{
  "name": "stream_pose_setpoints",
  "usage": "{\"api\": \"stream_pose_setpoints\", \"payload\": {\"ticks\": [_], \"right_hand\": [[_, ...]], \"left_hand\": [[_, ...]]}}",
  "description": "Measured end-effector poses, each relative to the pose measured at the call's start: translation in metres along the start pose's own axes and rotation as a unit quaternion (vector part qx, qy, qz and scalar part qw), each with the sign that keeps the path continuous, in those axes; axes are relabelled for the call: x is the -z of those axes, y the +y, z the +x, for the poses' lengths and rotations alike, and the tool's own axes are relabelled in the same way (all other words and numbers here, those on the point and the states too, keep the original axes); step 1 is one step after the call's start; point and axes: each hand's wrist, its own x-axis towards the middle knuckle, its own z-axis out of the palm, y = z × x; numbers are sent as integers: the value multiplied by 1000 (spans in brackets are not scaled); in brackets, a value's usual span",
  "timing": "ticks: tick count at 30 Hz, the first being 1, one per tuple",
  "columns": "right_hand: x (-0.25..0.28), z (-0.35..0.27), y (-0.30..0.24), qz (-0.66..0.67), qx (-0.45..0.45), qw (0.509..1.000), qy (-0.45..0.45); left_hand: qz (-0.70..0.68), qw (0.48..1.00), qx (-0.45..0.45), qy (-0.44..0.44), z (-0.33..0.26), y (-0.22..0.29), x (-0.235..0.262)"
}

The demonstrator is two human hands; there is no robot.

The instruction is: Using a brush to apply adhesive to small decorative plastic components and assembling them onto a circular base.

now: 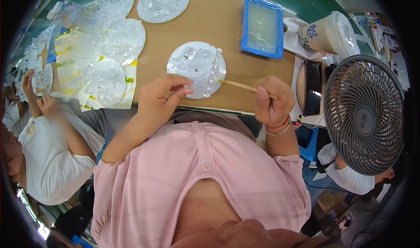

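Note:
In front of me a white round plate (178,62) carries several clear, faceted plastic pieces and one long clear bar-shaped piece (213,73) along its right side. My right hand (274,100) is closed around a thin wooden stick (239,85), whose tip reaches the plate's right edge beside the long piece. Over the plate's lower left edge is my left hand (164,95), thumb and forefinger brought close together in a pinch. Whatever may be between those fingertips is too small to make out.
A blue-rimmed tray (243,31) with translucent contents lies at the far right, near a lidded drink cup (321,34), a dark glossy case (312,88) and a grey fan (364,117). More loaded plates (162,17) and a clear bottle (72,14) stand left. A person (57,156) works at left.

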Motion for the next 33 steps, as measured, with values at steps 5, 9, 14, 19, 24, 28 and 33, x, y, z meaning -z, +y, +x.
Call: {"api": "stream_pose_setpoints", "payload": {"ticks": [5, 9, 14, 19, 24, 28, 33], "right_hand": [[-9, 9, 12, -43, 9, 998, 53], [-2, -6, -8, -1, 29, 1000, -5], [0, -12, -18, -56, 16, 998, -9], [-1, -22, -24, -2, 28, 998, -55], [-4, -25, -23, -25, 37, 998, -44], [4, -31, -26, -60, 26, 997, -31], [8, -30, -37, -21, 55, 993, -99]], "left_hand": [[-16, 999, -42, 20, 1, -2, -9], [6, 997, -67, 30, 0, -5, -13], [17, 991, -130, 12, 5, -2, -15], [14, 991, -133, 4, 5, 0, -17], [33, 990, -140, -5, 5, 3, -17], [37, 991, -129, -22, 4, 3, -14], [47, 992, -110, -45, 3, 7, -11]]}}
